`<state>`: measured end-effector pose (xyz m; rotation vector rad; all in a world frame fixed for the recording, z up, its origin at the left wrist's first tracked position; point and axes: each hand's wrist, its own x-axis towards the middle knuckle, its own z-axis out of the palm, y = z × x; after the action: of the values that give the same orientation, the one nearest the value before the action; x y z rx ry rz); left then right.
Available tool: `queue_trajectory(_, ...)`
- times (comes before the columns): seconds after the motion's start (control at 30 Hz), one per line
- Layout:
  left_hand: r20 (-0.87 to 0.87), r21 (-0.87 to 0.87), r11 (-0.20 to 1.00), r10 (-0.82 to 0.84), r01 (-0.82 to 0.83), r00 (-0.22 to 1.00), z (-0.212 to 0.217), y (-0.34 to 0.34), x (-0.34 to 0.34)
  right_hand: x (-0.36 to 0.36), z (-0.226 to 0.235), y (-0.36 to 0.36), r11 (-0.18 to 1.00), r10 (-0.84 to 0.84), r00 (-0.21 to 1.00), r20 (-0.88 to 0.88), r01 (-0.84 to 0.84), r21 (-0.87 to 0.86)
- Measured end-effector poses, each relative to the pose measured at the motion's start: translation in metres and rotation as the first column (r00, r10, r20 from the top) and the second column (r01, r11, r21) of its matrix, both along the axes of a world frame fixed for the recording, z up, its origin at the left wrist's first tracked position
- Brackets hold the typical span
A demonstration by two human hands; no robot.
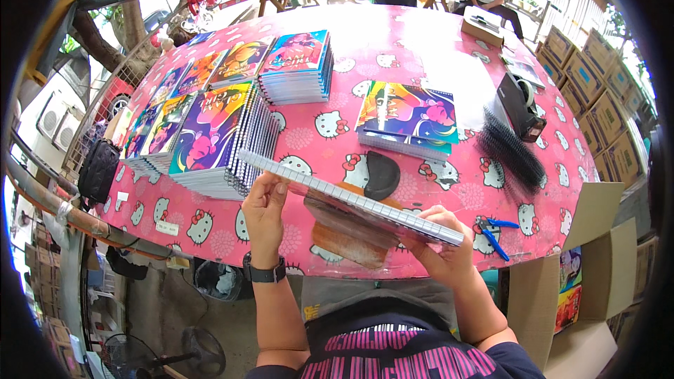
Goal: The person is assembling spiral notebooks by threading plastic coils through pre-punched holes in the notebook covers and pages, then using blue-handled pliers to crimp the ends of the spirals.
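A spiral-bound notebook (354,200) is held up above the near edge of the table, its coil edge facing me and its cover mostly hidden. My left hand (265,207) pinches its left end between thumb and fingers. At the other end, my right hand (444,249) is wrapped around the lower right corner. Beneath it lie a brown wooden board (365,251) and a dark rounded pad (382,174). Blue-handled pliers (497,235) rest to the right of my right hand. A tall stack of colourful spiral notebooks (217,133) stands just beyond my left hand.
Further notebook stacks (295,63) fill the table's left side; a shorter pile (407,116) sits mid-table. At right are black binding coils (511,151) and a black tape dispenser (521,105). An open carton (533,302) holds notebooks at lower right. Two people are at the far end.
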<state>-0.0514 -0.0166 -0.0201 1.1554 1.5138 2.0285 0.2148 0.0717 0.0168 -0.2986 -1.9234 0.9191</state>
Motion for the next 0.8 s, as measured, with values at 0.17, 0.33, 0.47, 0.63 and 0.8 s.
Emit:
queue_trajectory(0.17, 0.041, -0.026, 1.0, -0.006, 0.007, 0.999, -0.004, 0.004, -0.002, 0.0, 0.004, -0.004, 0.998, 0.006, 0.996, 0.085, -0.001, -0.059)
queue_trajectory(0.33, 0.129, 0.027, 0.998, -0.057, 0.054, 0.99, -0.019, 0.008, -0.007, -0.01, 0.008, 0.003, 0.999, -0.008, 0.993, 0.116, 0.002, 0.053)
queue_trajectory(0.47, 0.178, -0.055, 0.998, -0.025, 0.035, 0.984, -0.043, 0.001, -0.016, -0.019, 0.006, 0.007, 0.997, -0.077, 0.946, 0.313, 0.074, 0.024)
queue_trajectory(0.63, 0.298, 0.188, 0.978, -0.148, 0.095, 0.943, -0.021, 0.009, 0.007, -0.03, -0.013, -0.003, 0.86, 0.032, 0.962, -0.27, -0.165, -0.484)
queue_trajectory(0.8, 0.132, -0.062, 0.996, 0.07, -0.062, 0.989, -0.022, 0.022, 0.018, -0.034, -0.025, -0.012, 0.893, -0.077, 0.997, -0.02, 0.06, -0.447)
